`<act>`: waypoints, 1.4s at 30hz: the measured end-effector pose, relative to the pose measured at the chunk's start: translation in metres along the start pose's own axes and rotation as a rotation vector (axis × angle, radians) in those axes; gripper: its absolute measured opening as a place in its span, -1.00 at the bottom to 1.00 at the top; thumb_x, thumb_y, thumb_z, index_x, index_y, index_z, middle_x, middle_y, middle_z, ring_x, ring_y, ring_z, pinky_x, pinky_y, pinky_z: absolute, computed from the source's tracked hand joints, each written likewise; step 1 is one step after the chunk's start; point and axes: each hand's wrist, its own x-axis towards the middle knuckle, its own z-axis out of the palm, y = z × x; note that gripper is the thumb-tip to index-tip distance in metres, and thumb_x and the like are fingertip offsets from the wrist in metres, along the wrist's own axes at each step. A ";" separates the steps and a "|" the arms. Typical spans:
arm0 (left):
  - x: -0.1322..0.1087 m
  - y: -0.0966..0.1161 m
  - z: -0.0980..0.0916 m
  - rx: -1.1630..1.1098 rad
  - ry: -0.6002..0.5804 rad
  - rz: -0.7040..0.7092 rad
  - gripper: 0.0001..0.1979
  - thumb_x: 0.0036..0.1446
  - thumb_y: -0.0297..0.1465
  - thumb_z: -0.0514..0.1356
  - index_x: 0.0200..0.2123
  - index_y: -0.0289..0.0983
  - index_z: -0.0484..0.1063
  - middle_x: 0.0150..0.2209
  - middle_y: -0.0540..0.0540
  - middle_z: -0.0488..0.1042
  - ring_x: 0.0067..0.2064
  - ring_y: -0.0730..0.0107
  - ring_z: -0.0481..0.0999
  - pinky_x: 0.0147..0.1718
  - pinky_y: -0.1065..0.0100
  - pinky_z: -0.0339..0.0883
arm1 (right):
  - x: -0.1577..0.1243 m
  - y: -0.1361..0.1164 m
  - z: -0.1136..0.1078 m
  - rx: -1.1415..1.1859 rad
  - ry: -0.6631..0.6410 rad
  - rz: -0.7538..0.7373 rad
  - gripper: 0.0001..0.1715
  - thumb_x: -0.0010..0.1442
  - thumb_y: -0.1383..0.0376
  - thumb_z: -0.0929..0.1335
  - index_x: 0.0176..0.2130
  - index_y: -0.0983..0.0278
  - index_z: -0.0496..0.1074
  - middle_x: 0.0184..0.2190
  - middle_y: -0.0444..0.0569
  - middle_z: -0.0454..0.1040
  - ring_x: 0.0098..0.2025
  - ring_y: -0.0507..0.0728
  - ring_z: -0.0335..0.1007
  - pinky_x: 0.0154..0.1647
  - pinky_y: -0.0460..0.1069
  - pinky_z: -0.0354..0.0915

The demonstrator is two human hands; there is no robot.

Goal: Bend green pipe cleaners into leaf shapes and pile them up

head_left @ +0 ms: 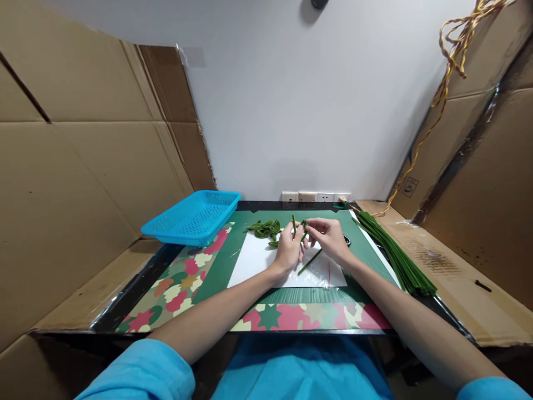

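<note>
Both hands are over the white sheet (250, 266), close together, working one green fuzzy piece (293, 221) held up between them. Left hand (288, 247): fingers curled, thumb in, gripping the piece; one end sticks up past the thumb. Right hand (328, 236): thumb and fingertips pinched on the same piece from the other side; exact finger contact too small to read. A straight green stem (310, 262) slants down-left from under the right hand across the sheet; can't tell if it's part of the held piece. Pile of bent green pieces (266, 228) sits left of the hands, at the sheet's upper left edge. Black ring-shaped handle (347, 240) shows just right of the right hand, rest hidden. Clear plastic film (318, 273) on the lower right of the sheet. Sheet lies on a green mat (216, 278) with patterned strips along its left and front, on the black worktop (160, 270). Blue basket (195, 219) back left, long green bundle (395, 255) along the right edge.
</note>
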 end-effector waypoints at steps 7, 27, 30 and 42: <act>0.005 -0.005 -0.002 0.018 -0.005 -0.006 -0.58 0.27 0.03 0.18 -0.18 -0.21 0.25 -0.53 0.13 0.39 -0.77 0.59 0.26 -0.80 0.55 -0.05 | 0.002 0.002 -0.002 0.004 0.031 -0.004 -0.54 0.15 0.08 0.52 -0.05 0.31 0.56 -0.37 -0.01 0.62 -0.44 0.12 0.56 -0.34 0.04 0.51; 0.005 -0.011 -0.005 -0.020 -0.094 -0.030 -0.62 0.30 -0.02 0.19 -0.17 -0.23 0.29 -0.50 0.09 0.44 -0.79 0.62 0.23 -0.84 0.55 -0.09 | 0.003 -0.001 -0.013 -0.040 -0.012 0.047 -0.61 0.06 0.12 0.56 -0.18 0.29 0.57 -0.41 -0.03 0.62 -0.41 0.14 0.57 -0.34 0.04 0.55; 0.006 -0.014 -0.006 -0.008 -0.123 -0.016 -0.60 0.28 -0.01 0.20 -0.17 -0.24 0.30 -0.46 0.06 0.48 -0.77 0.56 0.30 -0.85 0.53 -0.01 | 0.003 -0.001 -0.014 -0.059 0.001 0.052 -0.63 0.04 0.14 0.56 -0.21 0.30 0.57 -0.41 -0.01 0.62 -0.42 0.14 0.57 -0.34 0.04 0.54; 0.006 -0.014 -0.002 0.094 -0.100 -0.020 -0.61 0.27 -0.02 0.22 -0.20 -0.24 0.29 -0.38 -0.02 0.57 -0.77 0.56 0.34 -0.84 0.52 0.07 | -0.003 -0.007 -0.006 -0.185 0.031 0.117 -0.75 0.01 0.28 0.44 -0.26 0.35 0.57 -0.44 -0.02 0.59 -0.51 0.09 0.48 -0.43 -0.02 0.39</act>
